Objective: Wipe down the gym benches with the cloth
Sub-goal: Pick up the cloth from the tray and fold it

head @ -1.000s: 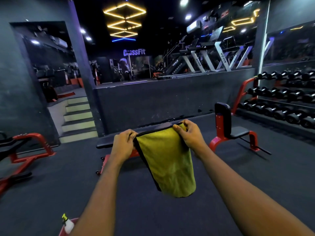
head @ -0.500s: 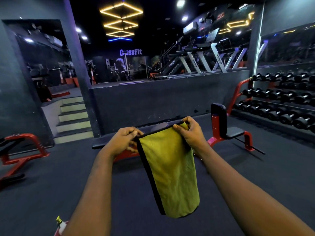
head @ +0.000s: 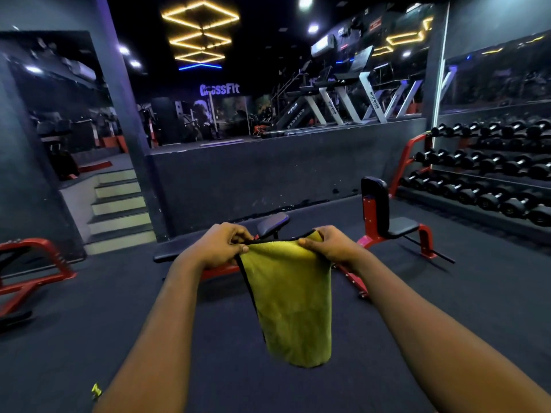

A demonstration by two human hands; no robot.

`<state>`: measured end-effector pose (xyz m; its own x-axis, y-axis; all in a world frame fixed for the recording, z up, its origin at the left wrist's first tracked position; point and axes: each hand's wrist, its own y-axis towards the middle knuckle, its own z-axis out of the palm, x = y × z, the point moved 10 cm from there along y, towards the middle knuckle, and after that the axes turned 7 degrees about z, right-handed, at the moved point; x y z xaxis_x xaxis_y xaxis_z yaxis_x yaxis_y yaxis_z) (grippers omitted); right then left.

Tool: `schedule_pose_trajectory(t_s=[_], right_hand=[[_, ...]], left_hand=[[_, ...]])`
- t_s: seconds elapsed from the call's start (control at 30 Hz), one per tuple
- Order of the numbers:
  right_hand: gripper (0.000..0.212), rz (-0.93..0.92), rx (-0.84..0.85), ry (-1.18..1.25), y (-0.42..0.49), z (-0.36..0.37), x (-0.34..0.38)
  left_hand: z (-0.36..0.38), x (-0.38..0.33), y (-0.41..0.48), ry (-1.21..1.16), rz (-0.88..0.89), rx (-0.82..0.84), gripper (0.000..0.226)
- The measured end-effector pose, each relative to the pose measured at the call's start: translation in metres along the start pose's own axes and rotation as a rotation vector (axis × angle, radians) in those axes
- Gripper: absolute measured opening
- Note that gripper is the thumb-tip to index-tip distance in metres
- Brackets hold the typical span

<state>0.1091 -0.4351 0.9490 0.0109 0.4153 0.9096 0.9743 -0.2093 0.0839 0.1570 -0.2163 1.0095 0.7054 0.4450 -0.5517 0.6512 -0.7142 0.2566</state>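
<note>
Step in hand: You are preparing the yellow microfibre cloth with black edging [head: 290, 299]; judged from the frame, no wiping has begun.
Cloth position: It hangs at centre frame, held by its top edge, clear of every bench and of the floor.
Left hand [head: 222, 244]: Fingers [head: 238, 248] closed in a pinch on the cloth's upper left corner; forearm extends from lower left of the frame.
Right hand [head: 334, 244]: Fingers closed on the upper right corner, thumb on the near face; forearm extends from lower right.
Nearest target: The long flat black padded bench on a red frame [head: 179, 248] lies just behind your hands, centre frame.
Second target: The black seat with upright backrest on a red frame [head: 387, 216] stands at centre right.
Next move: Likely fold or bunch the cloth into one hand, step up, then press it flat on the pad.
</note>
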Motion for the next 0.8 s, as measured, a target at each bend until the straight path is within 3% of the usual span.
schedule_pose_trajectory(t_s=[0.1,0.3,0.47,0.6,0.7,0.8], right_hand=[[0.014,-0.036,0.012,0.012,-0.003,-0.001,0.001],[0.015,-0.13,-0.077,0.175,0.005,0.001,0.017],[0.035,-0.225,-0.054,0.218,0.009,0.018,0.054],[0.024,-0.219,-0.098,0.26,0.007,0.01,0.053],[0.018,-0.093,0.009,0.196,0.005,0.013,0.026],[0.013,-0.036,0.041,0.119,0.005,0.02,0.007]], left_hand=[[-0.006,0.01,0.003,0.064,-0.02,0.014,0.011],[-0.021,0.027,0.006,0.221,-0.141,0.019,0.016],[0.011,-0.015,0.018,0.074,-0.018,0.032,0.043],[0.024,-0.036,0.031,0.131,0.081,-0.075,0.02],[0.014,-0.027,0.032,0.097,0.055,-0.19,0.005],[0.018,-0.027,0.034,-0.042,0.04,-0.178,0.008]])
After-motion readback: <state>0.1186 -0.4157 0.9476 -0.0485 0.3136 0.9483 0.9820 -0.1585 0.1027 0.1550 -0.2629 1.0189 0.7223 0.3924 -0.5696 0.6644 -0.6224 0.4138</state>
